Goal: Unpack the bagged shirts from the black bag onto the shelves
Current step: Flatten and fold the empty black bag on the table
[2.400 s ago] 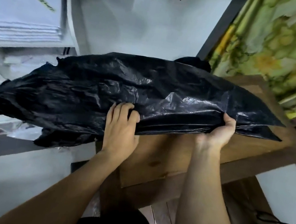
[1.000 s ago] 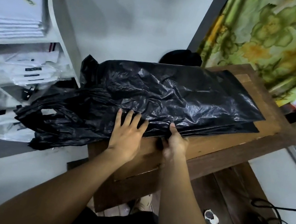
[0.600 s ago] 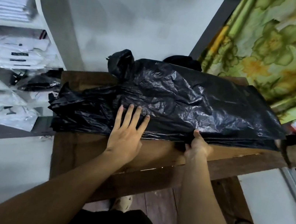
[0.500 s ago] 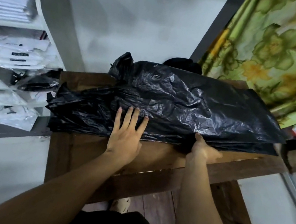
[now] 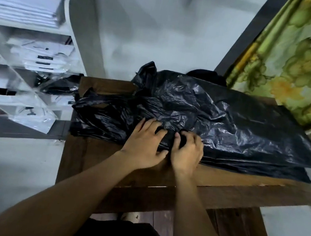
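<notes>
Shelves [image 5: 77, 15] at 9 o'clock, holding bagged shirts [image 5: 37, 58]. Wooden worktop [image 5: 90, 160] centre. Black bag [image 5: 221, 124] lies across it, reaching toward 3 o'clock. Left hand [image 5: 144, 145] and right hand [image 5: 186, 154] close together, fingers clutching the bag's near edge.

Bag [image 5: 221, 124] on table [image 5: 93, 159]; shelves [image 5: 28, 26] left, seemingly holding shirts [image 5: 43, 59].

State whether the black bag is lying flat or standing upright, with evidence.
Lying flat: the black bag spreads lengthwise across the wooden table, its crumpled plastic low against the top.
</notes>
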